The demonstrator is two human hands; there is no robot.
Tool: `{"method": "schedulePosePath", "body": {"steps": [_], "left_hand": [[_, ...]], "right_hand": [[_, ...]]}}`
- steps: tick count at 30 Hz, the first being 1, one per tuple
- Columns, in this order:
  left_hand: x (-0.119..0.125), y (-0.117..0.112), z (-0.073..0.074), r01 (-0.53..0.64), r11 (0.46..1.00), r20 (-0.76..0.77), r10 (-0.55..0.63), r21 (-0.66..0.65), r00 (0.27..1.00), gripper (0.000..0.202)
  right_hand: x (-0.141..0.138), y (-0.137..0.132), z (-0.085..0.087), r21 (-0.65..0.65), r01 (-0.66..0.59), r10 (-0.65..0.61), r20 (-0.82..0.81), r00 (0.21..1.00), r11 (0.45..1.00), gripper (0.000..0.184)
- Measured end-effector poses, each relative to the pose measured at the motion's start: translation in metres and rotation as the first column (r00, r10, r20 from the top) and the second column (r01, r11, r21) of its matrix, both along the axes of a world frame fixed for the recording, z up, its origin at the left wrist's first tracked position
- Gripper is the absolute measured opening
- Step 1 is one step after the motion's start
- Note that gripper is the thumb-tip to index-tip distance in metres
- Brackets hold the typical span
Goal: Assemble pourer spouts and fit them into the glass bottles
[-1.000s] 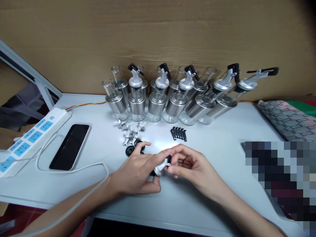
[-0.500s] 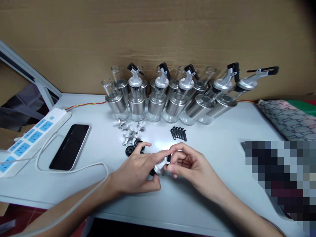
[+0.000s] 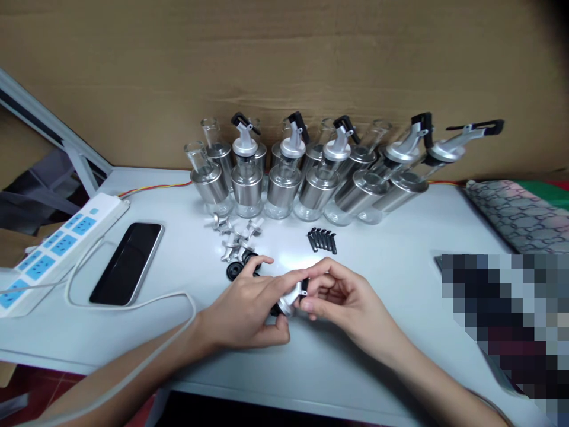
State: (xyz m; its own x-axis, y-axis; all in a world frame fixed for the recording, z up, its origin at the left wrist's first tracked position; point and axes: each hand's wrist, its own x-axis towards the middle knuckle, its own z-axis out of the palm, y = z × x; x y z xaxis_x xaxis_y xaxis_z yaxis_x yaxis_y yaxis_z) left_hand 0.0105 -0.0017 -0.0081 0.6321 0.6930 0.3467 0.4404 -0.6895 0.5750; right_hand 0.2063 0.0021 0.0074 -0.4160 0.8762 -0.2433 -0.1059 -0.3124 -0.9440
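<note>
Between my two hands is a silver pour spout (image 3: pixel 288 300) with a black base and a black part at its tip. My left hand (image 3: pixel 253 308) grips the spout's body from the left, thumb below and fingers above. My right hand (image 3: pixel 340 296) is closed at the tip, pinching the black flip cap (image 3: pixel 304 286); the fingers cover most of it. Just beyond my left hand lie black round stoppers (image 3: pixel 235 271) and a heap of silver spout bodies (image 3: pixel 237 240). Small black flip caps (image 3: pixel 322 240) lie in a row beyond my right hand.
Glass bottles with steel sleeves (image 3: pixel 284 187) stand along the cardboard wall (image 3: pixel 284 59), several topped with spouts. On the left are a phone (image 3: pixel 127 264), a power strip (image 3: pixel 57 249) and a white cable (image 3: pixel 189 296) crossing my left forearm. A patterned case (image 3: pixel 520 213) lies at right.
Almost nothing differs. Both hands keep their hold on the spout and its cap, with only a slight shift of the fingers and the view.
</note>
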Motion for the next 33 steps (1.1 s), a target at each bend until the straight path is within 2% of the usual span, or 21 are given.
{"method": "schedulePosePath", "body": {"steps": [5,9,23,30,33], "left_hand": [[0.0002,0.0004,-0.0011,0.013,1.0,0.048,-0.014,0.024,0.999,0.073],[-0.0001,0.0006,-0.0024,0.029,0.999,0.057,-0.031,0.041,0.998,0.071],[0.0029,0.0035,-0.0022,0.085,0.99,0.103,-0.097,0.111,0.99,0.07],[0.0025,0.004,-0.004,0.158,0.98,0.215,-0.182,0.121,0.96,0.071],[0.0025,0.0042,-0.0038,0.16,0.98,0.224,-0.184,0.121,0.957,0.071]], "right_hand": [[0.0025,0.0008,0.001,0.023,-0.047,0.048,-0.027,0.998,0.999,0.021],[0.0027,0.0031,0.003,0.036,-0.068,0.068,0.002,0.998,0.997,0.026],[0.0015,0.0029,0.0042,-0.063,-0.067,0.071,0.064,0.995,0.996,0.033],[0.003,0.0038,0.0045,-0.029,-0.058,0.059,0.012,0.998,0.998,0.022],[0.0035,0.0041,0.0036,-0.041,-0.054,0.053,-0.021,0.998,0.998,0.017]]}}
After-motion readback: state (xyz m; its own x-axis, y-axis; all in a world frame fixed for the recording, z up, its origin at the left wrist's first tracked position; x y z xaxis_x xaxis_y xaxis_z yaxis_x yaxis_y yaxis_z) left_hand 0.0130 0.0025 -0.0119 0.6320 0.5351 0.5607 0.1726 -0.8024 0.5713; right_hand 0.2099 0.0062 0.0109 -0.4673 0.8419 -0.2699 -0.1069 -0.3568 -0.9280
